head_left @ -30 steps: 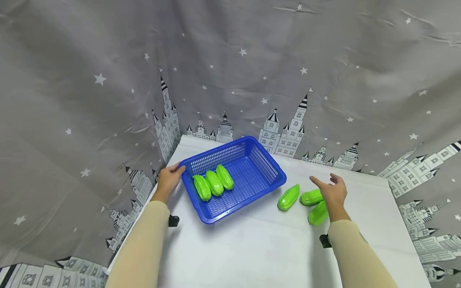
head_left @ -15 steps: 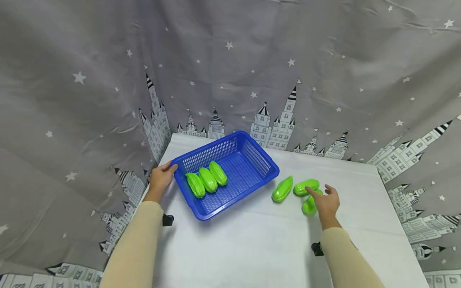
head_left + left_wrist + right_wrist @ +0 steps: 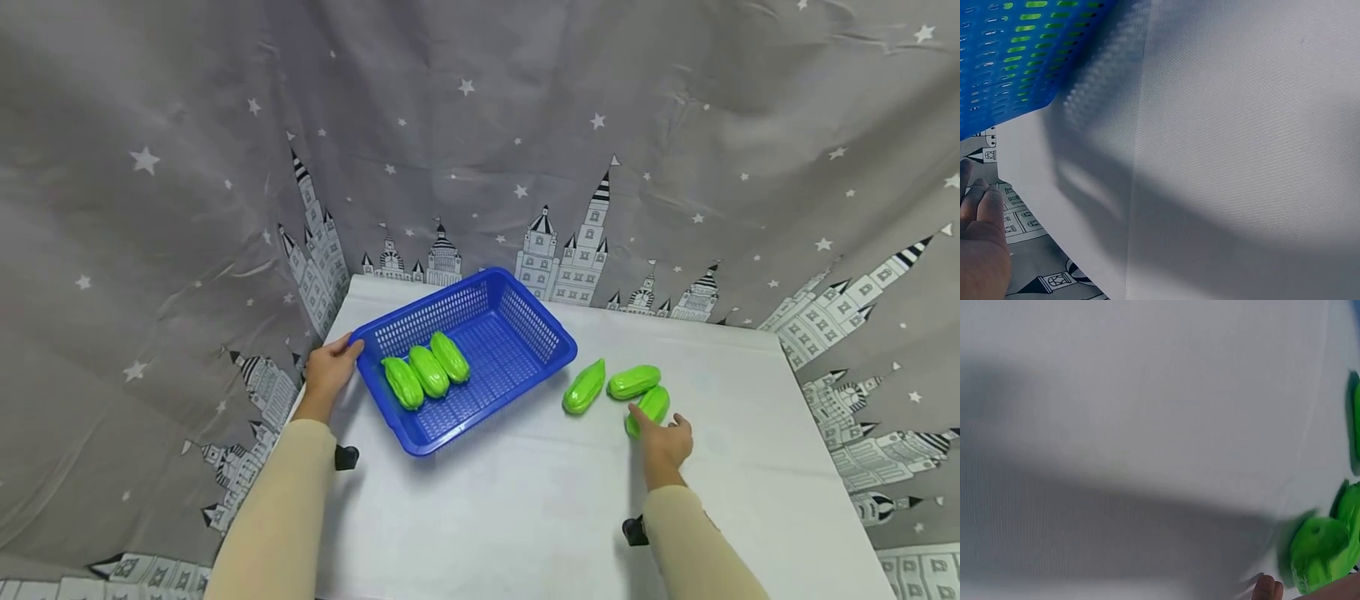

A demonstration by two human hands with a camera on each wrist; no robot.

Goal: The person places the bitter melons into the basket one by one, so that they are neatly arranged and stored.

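A blue slotted plastic basket (image 3: 502,342) sits at an angle on the white-covered table. Thumb over the rim, my left hand (image 3: 327,372) grips its left end; in the left wrist view, the basket wall (image 3: 1004,69) hangs above the cloth's edge. Three glossy green ridged gourds (image 3: 428,372) lie side by side inside. To the right, one loose gourd (image 3: 584,387) lies alone, beside another gourd (image 3: 633,382) that touches the nearest gourd (image 3: 654,405). My right hand (image 3: 666,446) is at this nearest one, thumb and fingers spread apart; the far fingers' contact is hidden.
Grey curtains (image 3: 420,167) printed with stars and castles enclose the table at the back and sides. The white tablecloth (image 3: 480,517) stretches in front of the basket. Black wrist cameras (image 3: 346,457) sit at both sleeves.
My right hand has come down and leftward to the nearest gourd, uncovering the gourd behind it. The left hand keeps its hold on the basket; the head view has shifted slightly.
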